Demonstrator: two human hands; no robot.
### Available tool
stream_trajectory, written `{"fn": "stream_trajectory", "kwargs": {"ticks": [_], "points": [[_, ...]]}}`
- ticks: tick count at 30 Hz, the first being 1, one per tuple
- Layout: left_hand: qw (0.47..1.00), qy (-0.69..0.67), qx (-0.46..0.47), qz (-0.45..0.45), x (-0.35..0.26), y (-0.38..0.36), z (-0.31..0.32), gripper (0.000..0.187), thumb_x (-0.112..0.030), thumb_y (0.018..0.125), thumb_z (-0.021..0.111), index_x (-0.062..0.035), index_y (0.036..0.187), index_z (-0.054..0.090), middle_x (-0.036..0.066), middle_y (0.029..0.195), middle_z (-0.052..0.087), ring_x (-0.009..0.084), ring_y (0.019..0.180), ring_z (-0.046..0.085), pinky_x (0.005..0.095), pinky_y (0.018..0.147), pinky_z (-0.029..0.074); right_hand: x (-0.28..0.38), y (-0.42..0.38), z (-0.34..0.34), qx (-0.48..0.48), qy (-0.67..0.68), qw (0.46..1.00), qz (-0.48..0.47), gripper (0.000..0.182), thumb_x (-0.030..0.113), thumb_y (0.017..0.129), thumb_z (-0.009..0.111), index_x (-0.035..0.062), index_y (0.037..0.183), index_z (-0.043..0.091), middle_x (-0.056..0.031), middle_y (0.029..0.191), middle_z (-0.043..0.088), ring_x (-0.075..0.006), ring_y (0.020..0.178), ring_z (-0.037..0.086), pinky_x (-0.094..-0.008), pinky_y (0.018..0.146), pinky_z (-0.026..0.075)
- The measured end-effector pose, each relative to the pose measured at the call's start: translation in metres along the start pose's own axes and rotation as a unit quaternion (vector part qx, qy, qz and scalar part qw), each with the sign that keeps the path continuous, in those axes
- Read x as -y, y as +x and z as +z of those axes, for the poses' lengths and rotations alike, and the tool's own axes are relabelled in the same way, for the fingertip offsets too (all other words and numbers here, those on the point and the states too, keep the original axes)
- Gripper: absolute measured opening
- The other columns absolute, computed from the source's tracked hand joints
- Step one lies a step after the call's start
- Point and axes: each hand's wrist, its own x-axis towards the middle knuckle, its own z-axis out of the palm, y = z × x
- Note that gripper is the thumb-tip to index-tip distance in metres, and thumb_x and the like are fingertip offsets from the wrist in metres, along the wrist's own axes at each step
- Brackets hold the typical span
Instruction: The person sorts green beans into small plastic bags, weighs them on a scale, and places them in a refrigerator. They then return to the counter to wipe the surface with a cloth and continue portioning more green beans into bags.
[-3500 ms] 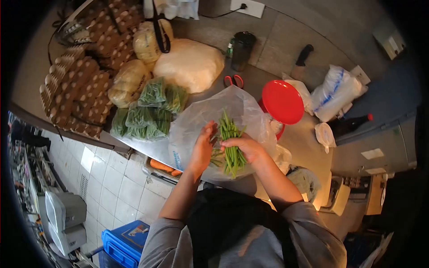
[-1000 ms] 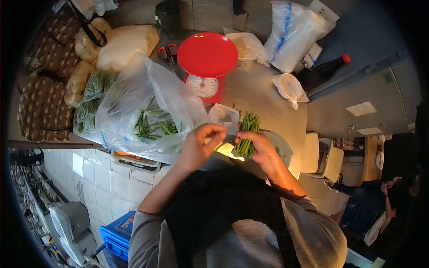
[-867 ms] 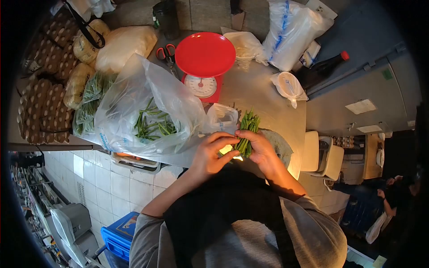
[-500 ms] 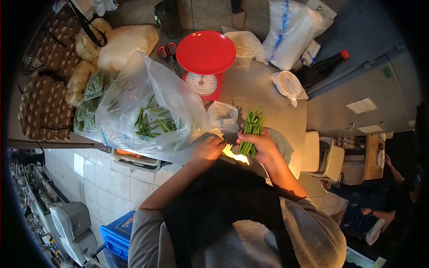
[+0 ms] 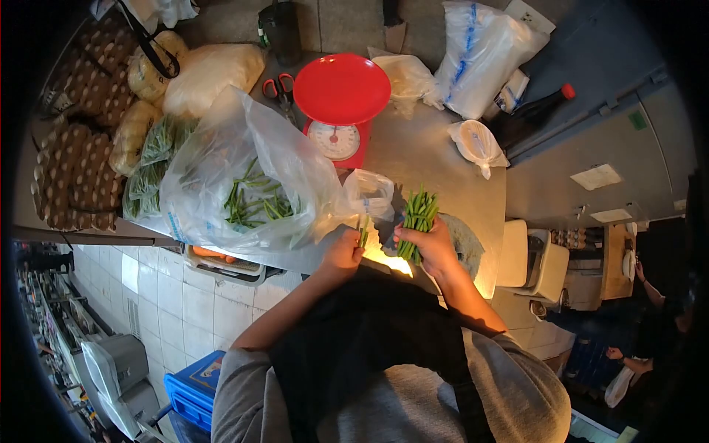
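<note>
Holding a bundle of green beans point(image 5: 418, 218) upright, the right hand point(image 5: 430, 247) is closed around it above the near edge of the bench point(image 5: 436, 159). The left hand point(image 5: 342, 251) pinches 1 bean point(image 5: 363, 232) beside the big plastic bag point(image 5: 236, 177). Toward the far edge stands a red scale point(image 5: 340, 100).

Left hand point(image 5: 342, 252) now apart from bean bundle point(image 5: 417, 218), a single bean point(image 5: 363, 234) in its fingers.
</note>
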Motion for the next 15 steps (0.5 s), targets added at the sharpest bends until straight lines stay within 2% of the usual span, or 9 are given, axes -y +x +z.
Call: {"fn": "stream_trajectory", "kwargs": {"ticks": [1,2,4,8,11,14,15], "points": [[0.986,-0.156,0.016,-0.053,-0.001,0.000,0.002,0.022,-0.008,0.081,0.059,-0.0015,0.099,0.047,0.012,0.085,0.057,0.0238,0.078,0.058,0.0339,0.068,0.047,-0.003,0.001,-0.002,-0.007,-0.007,1.000,-0.003,0.039,-0.005,0.070,0.069,-0.0017,0.105,0.051,-0.0087,0.080,0.060,-0.0186,0.072,0.062,-0.0329,0.065,0.053],[0.945,-0.307,0.033,-0.106,-0.002,0.000,0.004,0.022,-0.008,0.082,0.060,-0.0011,0.099,0.047,0.013,0.085,0.058,0.0236,0.078,0.059,0.0336,0.068,0.047,-0.008,0.002,-0.002,-0.010,-0.010,1.000,0.010,0.037,-0.004,0.070,0.070,-0.0003,0.102,0.051,-0.0083,0.082,0.061,-0.0179,0.072,0.062,-0.0319,0.065,0.052],[0.961,-0.270,0.008,-0.067,-0.017,0.003,0.002,0.024,-0.009,0.083,0.060,-0.0010,0.101,0.046,0.013,0.083,0.059,0.0222,0.077,0.060,0.0328,0.068,0.047,-0.016,0.003,0.000,-0.012,-0.018,0.999,0.038,0.033,-0.002,0.069,0.072,0.0024,0.095,0.052,-0.0077,0.085,0.062,-0.0165,0.072,0.061,-0.0299,0.067,0.051],[0.984,-0.169,-0.015,-0.052,-0.065,0.011,-0.015,0.029,-0.007,0.081,0.063,-0.0009,0.102,0.043,0.011,0.083,0.059,0.0176,0.071,0.058,0.0290,0.066,0.047,-0.029,0.000,0.014,0.039,0.042,0.998,0.007,0.037,-0.002,0.068,0.072,0.0012,0.100,0.054,-0.0061,0.090,0.063,-0.0147,0.082,0.061,-0.0283,0.073,0.049],[0.988,-0.151,0.026,-0.030,-0.064,0.012,-0.014,0.031,-0.013,0.081,0.064,-0.0046,0.106,0.048,0.012,0.082,0.059,0.0278,0.076,0.061,0.0353,0.067,0.048,-0.039,0.003,0.011,0.002,0.049,0.998,0.032,0.035,-0.005,0.068,0.068,0.0004,0.100,0.054,-0.0075,0.087,0.063,-0.0161,0.077,0.062,-0.0290,0.070,0.050],[0.984,-0.166,0.059,-0.025,-0.080,0.016,-0.034,0.032,-0.016,0.080,0.064,-0.0068,0.108,0.051,0.015,0.087,0.058,0.0326,0.075,0.059,0.0383,0.067,0.047,-0.027,0.007,0.006,-0.001,0.024,0.999,0.049,0.028,-0.007,0.069,0.064,-0.0005,0.095,0.055,-0.0081,0.080,0.063,-0.0176,0.070,0.062,-0.0305,0.064,0.051],[0.994,-0.110,0.010,-0.008,-0.081,0.021,-0.040,0.032,-0.017,0.079,0.064,-0.0072,0.107,0.053,0.015,0.089,0.057,0.0328,0.075,0.059,0.0390,0.067,0.048,-0.019,0.010,0.003,-0.010,0.034,0.999,0.037,0.027,-0.006,0.068,0.065,-0.0007,0.093,0.055,-0.0083,0.079,0.063,-0.0178,0.068,0.062,-0.0308,0.063,0.051]]}}
